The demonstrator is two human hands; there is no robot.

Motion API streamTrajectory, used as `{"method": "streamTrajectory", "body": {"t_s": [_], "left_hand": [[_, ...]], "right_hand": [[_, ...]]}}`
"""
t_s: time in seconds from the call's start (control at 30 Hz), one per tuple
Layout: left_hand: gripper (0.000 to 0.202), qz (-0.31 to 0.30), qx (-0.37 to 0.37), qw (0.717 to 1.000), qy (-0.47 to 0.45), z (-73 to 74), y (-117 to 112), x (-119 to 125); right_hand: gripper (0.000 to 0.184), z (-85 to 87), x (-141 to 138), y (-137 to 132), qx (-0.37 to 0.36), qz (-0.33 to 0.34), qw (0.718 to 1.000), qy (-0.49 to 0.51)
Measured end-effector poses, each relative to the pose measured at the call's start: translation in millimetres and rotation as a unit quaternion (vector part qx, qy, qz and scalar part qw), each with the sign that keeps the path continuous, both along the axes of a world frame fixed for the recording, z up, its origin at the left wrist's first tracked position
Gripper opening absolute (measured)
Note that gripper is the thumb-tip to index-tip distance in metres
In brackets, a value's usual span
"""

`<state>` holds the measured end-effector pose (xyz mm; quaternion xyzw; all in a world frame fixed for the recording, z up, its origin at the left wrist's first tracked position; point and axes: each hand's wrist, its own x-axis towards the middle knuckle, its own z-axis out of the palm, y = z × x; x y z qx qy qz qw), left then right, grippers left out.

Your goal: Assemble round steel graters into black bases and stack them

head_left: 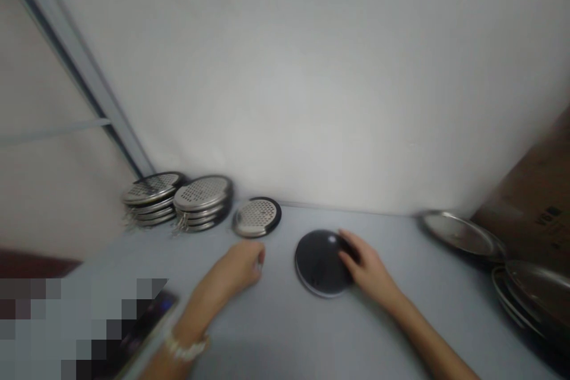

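Note:
A glossy black round disc with a pale metal rim (321, 262) lies on or just above the grey table. My right hand (363, 261) grips its right edge, thumb and fingers closed at the rim. To the left, my left hand (243, 262) is closed with curled fingers; whatever may be in them is too blurred to make out. Just beyond that hand lies a single round perforated metal plate with a black edge (256, 217), apart from the black disc.
Two stacks of perforated plates, the left stack (154, 189) and the right stack (202, 193), stand by the wall with wire parts at their front. On the right are round metal lids (463, 234) and a brown cardboard box (529, 190). A dark object (149, 323) sits lower left.

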<state>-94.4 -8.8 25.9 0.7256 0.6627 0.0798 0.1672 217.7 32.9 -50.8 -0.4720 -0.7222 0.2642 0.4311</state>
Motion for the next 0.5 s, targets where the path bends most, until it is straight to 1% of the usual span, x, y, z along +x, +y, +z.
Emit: {"method": "streamTrajectory", "body": {"t_s": [0.07, 0.13, 0.2, 0.27, 0.37, 0.43, 0.5], "left_hand": [[0.027, -0.005, -0.008, 1.000, 0.002, -4.9, -3, 5], [0.028, -0.009, -0.017, 1.000, 0.012, -7.7, -4, 9], [0.028, -0.018, -0.016, 0.999, 0.031, -8.4, -4, 11], [0.026, -0.026, -0.014, 0.998, 0.057, -7.3, -4, 13], [0.023, -0.028, -0.024, 0.994, 0.103, -5.3, -4, 16], [0.023, -0.036, -0.027, 0.990, 0.131, -5.7, -6, 20], [0.026, -0.052, -0.014, 0.987, 0.151, -8.1, -8, 27]], "right_hand": [[0.044, 9.0, -5, -3, 0.047, -0.016, 0.998, -0.037], [0.041, 21.0, -11, -8, 0.086, -0.018, 0.994, -0.060], [0.036, 32.8, -19, -15, 0.119, -0.007, 0.990, -0.069], [0.034, 41.0, -26, -24, 0.147, 0.018, 0.986, -0.076], [0.037, 44.1, -33, -39, 0.182, 0.058, 0.978, -0.086], [0.039, 41.7, -36, -47, 0.199, 0.083, 0.972, -0.089], [0.038, 38.8, -37, -52, 0.200, 0.098, 0.971, -0.084]]}}
